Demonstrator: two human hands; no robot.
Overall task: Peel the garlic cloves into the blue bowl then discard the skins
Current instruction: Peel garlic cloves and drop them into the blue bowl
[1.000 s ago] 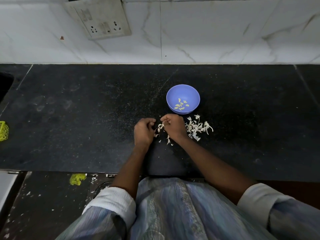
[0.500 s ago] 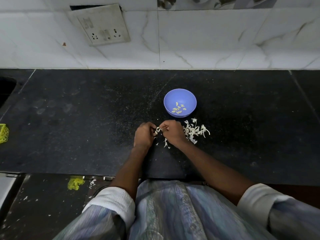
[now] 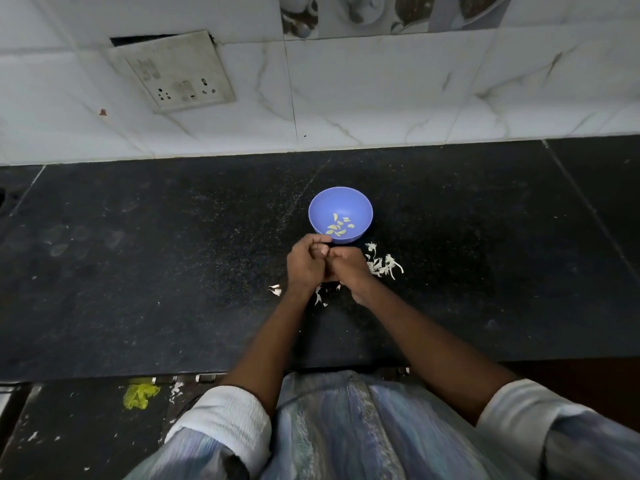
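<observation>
Head view only: both hands meet at the near rim of the blue bowl [image 3: 340, 215]. Left hand [image 3: 304, 266] and right hand [image 3: 349, 268] have fingers curled and fingertips pressed together — likely working a garlic clove between them, but the clove itself is hidden, so what they pinch can't be told for sure.

The bowl sits mid-worktop [image 3: 138, 271], just beyond the knuckles, with a handful of peeled cloves [image 3: 338, 226] on its floor. That placement looks deliberate: a finished clove needs only a short drop forward.

Skins [image 3: 382, 263] lie in a loose heap just right of the right hand, touching nothing in the bowl; a few stray flakes [image 3: 276, 289] sit near the left wrist. Keeping them outside the bowl and bunched makes the later sweep-up easy.

Judgement: mid-peeling stage — skins not yet discarded. Risk: light flakes scatter off the edge; some white bits and a yellow scrap [image 3: 140, 394] are on the floor already.
</observation>
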